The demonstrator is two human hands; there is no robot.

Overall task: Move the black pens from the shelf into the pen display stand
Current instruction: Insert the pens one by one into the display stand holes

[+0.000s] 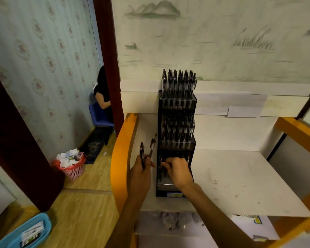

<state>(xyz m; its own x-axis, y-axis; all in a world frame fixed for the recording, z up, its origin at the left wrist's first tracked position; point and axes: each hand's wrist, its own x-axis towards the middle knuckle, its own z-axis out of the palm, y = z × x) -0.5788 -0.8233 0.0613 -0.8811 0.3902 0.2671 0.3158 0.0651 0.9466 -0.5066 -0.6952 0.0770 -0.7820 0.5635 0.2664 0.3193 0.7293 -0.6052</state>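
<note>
Head view: both hands at the pen display stand [176, 138] on the white shelf [240, 178].
Left hand [141, 173] grips two black pens [147, 151] beside it; right hand [177, 170], fingers curled, apparently pinches a pen in the bottom tier.

Dim, warm indoor light, source not visible. White shelf [240, 172] around the pen display stand [176, 140] is the brightest patch, evenly lit, only soft shadow at the stand's base. Left of the stand the dark wooden door frame [107, 51] falls nearly black, detail lost. No hard glare; faint sheen on the orange shelf rail [118, 158] just left of the stand. Strong wide-angle distortion: the door frame and rail bow outward away from the stand, edges stretch. Overall soft, compressed; pens in the stand smear into dark streaks. Right of the stand, the far corner shows motion blur. Wallpaper above the stand is washed, low contrast.
</note>
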